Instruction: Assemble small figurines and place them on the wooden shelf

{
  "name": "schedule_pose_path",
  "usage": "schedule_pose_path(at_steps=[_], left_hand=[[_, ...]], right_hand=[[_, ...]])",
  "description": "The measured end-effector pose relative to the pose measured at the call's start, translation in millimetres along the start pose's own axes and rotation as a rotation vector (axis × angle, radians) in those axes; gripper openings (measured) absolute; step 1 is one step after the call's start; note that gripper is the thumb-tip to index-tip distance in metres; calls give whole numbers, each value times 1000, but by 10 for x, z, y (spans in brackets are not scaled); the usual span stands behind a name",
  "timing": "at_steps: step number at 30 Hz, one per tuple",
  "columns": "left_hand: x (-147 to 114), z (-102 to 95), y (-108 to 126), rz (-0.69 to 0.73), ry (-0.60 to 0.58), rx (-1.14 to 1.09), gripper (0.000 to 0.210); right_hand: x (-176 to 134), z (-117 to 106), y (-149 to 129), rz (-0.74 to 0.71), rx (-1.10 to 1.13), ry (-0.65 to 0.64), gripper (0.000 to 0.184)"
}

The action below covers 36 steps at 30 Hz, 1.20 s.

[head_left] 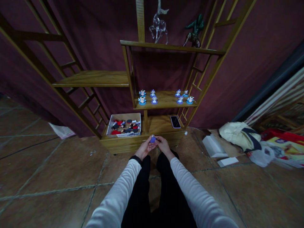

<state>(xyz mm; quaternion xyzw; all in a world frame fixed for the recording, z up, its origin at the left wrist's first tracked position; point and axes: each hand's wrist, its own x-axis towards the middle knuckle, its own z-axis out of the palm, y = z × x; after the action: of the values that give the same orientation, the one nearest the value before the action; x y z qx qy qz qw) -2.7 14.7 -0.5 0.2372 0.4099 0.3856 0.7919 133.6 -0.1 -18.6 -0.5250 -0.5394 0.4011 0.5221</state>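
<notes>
Between my fingers, in front of the lower shelf, is a small purple figurine [153, 139]; its details are too small to make out. My left hand [144, 148] holds it from the left, palm turned partly up. From the other side, my right hand [163, 145] grips it with closed fingertips. Beyond my hands, several small figurines stand on the middle shelf [163, 103], in one group at the left and another at the right. Among them are a purple figurine [154, 100] and a blue-based figurine [142, 100].
An open box [109, 129] with red and dark figurines sits low on the wooden cabinet. A phone [175, 122] lies to its right. Higher up stand a clear deer statue [158, 25] and a dark green statue [196, 30]. White boxes [214, 145] and bags [238, 134] cover floor at right.
</notes>
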Motion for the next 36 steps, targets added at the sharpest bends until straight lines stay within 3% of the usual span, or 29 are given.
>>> schedule_pose_path(at_steps=[9, 15, 21, 30, 36], left_hand=[[-34, 10, -20, 164, 3, 23, 21], [-8, 43, -95, 337, 96, 117, 35], [-10, 95, -109, 486, 156, 295, 40], [-119, 129, -72, 365, -8, 267, 31], [-115, 97, -54, 294, 54, 138, 29]], right_hand=[[19, -20, 21, 17, 7, 42, 25], [15, -10, 5, 145, 92, 71, 27], [24, 2, -5, 295, 251, 18, 31], [9, -97, -96, 281, 339, 95, 32], [17, -108, -102, 278, 336, 76, 31]])
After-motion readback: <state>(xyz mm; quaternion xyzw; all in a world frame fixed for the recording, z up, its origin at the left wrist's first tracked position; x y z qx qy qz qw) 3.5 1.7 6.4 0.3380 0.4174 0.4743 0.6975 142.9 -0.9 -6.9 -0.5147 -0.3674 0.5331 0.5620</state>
